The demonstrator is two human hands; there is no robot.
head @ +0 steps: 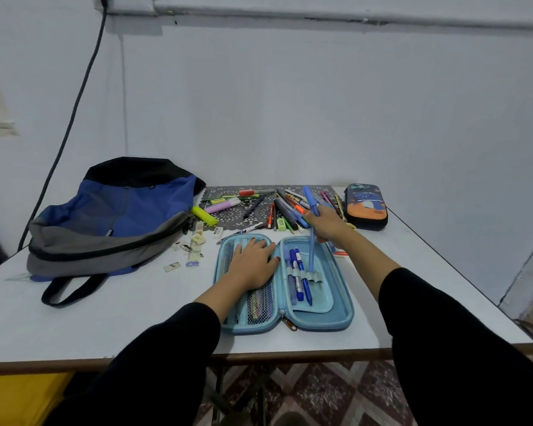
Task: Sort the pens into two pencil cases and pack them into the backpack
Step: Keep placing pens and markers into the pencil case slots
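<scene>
Table (105,318): carrying everything.
Backpack (111,216): lying slumped at the left.
Light-blue pencil case (320,325): lying open flat near the front edge, three blue pens (299,278) sitting in its right-half loops.
Dark pencil case (365,207): lying closed at the far right.
Loose pens (277,207): lying heaped behind the open case.
Left hand (253,265): pressing flat, fingers straight, on the mesh half.
Right hand (328,224): gripping a blue pen (312,250) over the right half.

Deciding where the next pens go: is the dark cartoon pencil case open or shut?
Shut: the dark pencil case lies flat, lid down on its base, with none of its inside showing.
</scene>
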